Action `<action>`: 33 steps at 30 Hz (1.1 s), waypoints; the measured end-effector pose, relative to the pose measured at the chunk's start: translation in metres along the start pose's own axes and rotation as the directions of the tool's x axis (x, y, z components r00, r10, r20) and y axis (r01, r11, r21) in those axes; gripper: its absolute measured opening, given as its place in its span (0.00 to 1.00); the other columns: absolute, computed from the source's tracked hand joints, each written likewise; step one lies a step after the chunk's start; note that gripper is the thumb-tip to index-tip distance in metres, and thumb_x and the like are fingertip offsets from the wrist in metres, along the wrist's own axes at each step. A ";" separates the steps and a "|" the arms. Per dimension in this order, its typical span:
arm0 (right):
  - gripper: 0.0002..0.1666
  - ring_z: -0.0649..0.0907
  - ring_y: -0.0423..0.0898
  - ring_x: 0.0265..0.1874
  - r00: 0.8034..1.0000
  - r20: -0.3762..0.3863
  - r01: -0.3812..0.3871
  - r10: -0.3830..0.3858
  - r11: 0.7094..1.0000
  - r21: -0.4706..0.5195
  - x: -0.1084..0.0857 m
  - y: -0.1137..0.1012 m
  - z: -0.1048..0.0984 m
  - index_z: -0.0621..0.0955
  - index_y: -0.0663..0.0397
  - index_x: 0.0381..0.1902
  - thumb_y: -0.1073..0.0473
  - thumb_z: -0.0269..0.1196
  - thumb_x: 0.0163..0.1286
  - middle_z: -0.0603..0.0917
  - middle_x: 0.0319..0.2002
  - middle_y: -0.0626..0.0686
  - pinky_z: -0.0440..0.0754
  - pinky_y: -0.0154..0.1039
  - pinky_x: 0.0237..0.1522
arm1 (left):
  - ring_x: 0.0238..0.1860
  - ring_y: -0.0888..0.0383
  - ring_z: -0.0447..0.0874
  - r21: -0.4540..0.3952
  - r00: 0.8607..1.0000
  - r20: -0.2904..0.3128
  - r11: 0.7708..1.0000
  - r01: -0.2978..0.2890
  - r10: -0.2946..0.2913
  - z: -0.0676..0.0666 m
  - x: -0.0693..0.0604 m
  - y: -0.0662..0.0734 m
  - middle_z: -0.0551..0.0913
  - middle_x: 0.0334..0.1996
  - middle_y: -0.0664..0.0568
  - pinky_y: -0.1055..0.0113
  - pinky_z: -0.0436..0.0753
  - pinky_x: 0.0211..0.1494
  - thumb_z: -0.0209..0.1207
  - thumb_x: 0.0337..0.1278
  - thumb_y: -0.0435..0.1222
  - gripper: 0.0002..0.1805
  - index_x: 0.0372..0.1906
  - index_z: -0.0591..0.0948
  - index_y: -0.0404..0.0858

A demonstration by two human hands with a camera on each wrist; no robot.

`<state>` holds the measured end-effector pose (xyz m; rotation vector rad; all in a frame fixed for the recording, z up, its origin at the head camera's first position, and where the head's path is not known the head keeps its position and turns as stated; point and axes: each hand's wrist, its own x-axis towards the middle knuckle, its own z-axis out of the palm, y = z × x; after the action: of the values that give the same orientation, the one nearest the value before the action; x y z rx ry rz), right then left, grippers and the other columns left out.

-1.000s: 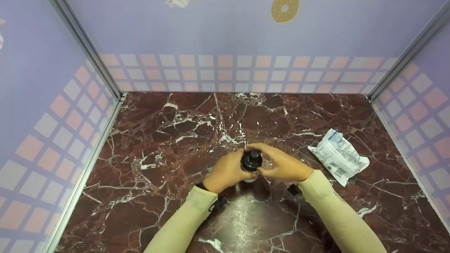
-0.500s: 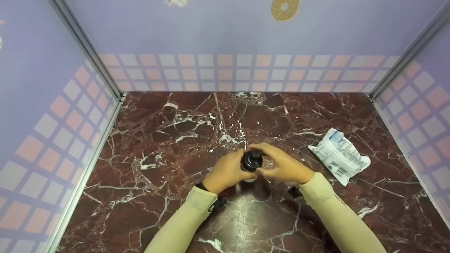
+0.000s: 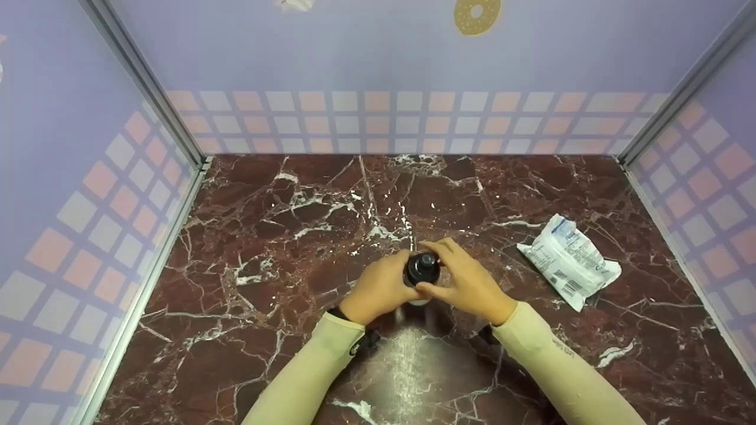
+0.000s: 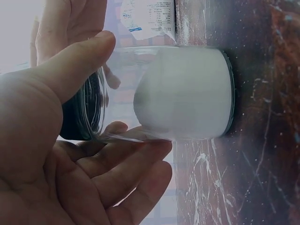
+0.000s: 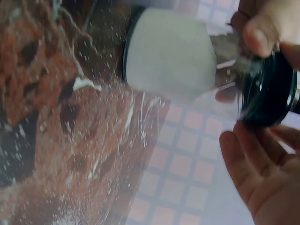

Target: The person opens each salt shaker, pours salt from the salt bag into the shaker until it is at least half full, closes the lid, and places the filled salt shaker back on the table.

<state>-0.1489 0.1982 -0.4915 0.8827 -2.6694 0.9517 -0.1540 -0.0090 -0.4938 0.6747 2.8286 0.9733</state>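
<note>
A clear jar (image 4: 185, 91) stands upright on the marble-patterned table, roughly two thirds full of something white and fine. Its black lid (image 3: 422, 268) has a knob on top. My left hand (image 3: 381, 284) grips the jar's upper part, just below the lid, with thumb on one side and fingers on the other. The right hand (image 3: 472, 285) holds the lid between thumb and fingers, as the right wrist view shows the lid (image 5: 269, 91) between them.
To the right lies a white printed packet (image 3: 570, 262), crumpled at its ends. White specks (image 3: 405, 218) are scattered over the table (image 3: 266, 354) behind the jar. Purple panels (image 3: 378, 65) with pink and white squares enclose the back and both sides.
My right hand has turned about the lid, its wrist swinging left and slightly nearer, the thumb sliding across the lid's near side. The left hand and jar stay almost in place.
</note>
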 end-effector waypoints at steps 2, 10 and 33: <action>0.42 0.82 0.45 0.50 0.999 -0.040 -0.035 0.034 0.999 -0.025 -0.001 -0.004 0.004 0.77 0.57 0.67 0.42 0.76 0.61 0.78 0.54 0.51 0.82 0.45 0.58 | 0.45 0.50 0.88 0.012 1.000 -0.003 1.000 -0.007 0.007 0.000 0.000 0.000 0.88 0.46 0.47 0.55 0.87 0.50 0.76 0.47 0.55 0.37 0.58 0.79 0.38; 0.42 0.79 0.49 0.42 0.978 -0.155 -0.165 0.142 0.975 -0.150 -0.005 -0.025 0.010 0.80 0.58 0.52 0.29 0.72 0.59 0.77 0.44 0.53 0.84 0.48 0.45 | 0.43 0.49 0.88 0.025 1.000 -0.012 1.000 0.005 -0.004 0.000 0.001 0.001 0.88 0.45 0.47 0.55 0.87 0.49 0.75 0.48 0.53 0.34 0.56 0.80 0.37; 0.47 0.73 0.57 0.71 0.959 0.285 -0.035 -0.006 0.990 0.136 0.012 -0.007 -0.026 0.65 0.59 0.76 0.62 0.73 0.63 0.73 0.71 0.60 0.68 0.54 0.74 | 0.53 0.52 0.85 -0.155 0.999 0.049 0.988 0.019 -0.011 0.003 0.004 -0.003 0.85 0.52 0.50 0.55 0.81 0.62 0.80 0.42 0.51 0.40 0.61 0.77 0.41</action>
<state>-0.1550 0.2045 -0.4633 1.1085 -2.8767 1.1034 -0.1576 -0.0080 -0.4972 0.6494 2.6778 1.1438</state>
